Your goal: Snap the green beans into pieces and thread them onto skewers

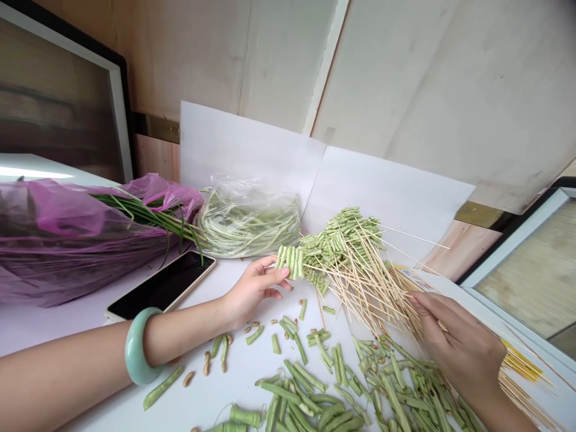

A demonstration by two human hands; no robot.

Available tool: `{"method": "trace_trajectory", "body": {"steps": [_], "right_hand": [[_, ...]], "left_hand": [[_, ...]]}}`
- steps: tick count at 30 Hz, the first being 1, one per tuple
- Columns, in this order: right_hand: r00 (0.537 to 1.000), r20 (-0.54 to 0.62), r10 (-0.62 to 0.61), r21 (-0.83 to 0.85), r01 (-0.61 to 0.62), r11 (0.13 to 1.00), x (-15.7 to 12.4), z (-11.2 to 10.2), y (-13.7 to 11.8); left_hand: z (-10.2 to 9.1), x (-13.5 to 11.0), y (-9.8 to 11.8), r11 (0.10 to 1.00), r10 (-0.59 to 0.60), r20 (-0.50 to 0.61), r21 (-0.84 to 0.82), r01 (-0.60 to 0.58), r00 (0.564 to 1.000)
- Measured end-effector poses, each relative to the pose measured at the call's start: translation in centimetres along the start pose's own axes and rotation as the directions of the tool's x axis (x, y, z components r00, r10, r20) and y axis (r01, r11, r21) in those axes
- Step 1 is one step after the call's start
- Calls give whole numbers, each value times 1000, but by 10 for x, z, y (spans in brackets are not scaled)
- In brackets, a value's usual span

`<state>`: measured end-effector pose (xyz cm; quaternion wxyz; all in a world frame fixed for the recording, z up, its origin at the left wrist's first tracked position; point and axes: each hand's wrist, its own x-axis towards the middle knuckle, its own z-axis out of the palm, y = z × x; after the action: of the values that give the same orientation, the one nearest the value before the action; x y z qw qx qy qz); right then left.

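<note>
My left hand (pixel 258 287) pinches a short row of green bean pieces (pixel 291 261) threaded side by side on a thin wooden skewer. That skewer runs to the right across the pile, and my right hand (pixel 454 336) is closed at its far end, thumb and fingers together. Behind the row lies a heap of filled bean skewers (pixel 342 237), their bare stick ends (pixel 369 288) fanning toward my right hand. Loose cut bean pieces (pixel 315 396) are scattered on the white tabletop (pixel 216 396) below both hands.
A phone (pixel 162 285) lies left of my left hand, near a purple plastic bag (pixel 81 240) of long green stalks. Behind it is a clear bag of long beans (pixel 249 222). More bare skewers (pixel 524 384) rest at the right. White boards (pixel 252 144) stand against the wall.
</note>
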<state>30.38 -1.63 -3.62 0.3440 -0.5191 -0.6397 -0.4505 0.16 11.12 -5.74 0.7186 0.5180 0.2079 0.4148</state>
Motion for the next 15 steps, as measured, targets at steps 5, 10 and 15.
{"method": "trace_trajectory", "body": {"steps": [5, 10, 15], "right_hand": [[951, -288, 109, -96, -142, 985, 17, -5, 29], [914, -309, 261, -209, -333, 920, 36, -2, 58], [916, 6, 400, -359, -371, 856, 33, 13, 60]], "left_hand": [[4, -5, -5, 999, -38, -15, -3, 38, 999], [5, -8, -9, 999, -9, 31, 35, 8, 999], [3, -7, -10, 997, 22, 31, 76, -24, 999]]}}
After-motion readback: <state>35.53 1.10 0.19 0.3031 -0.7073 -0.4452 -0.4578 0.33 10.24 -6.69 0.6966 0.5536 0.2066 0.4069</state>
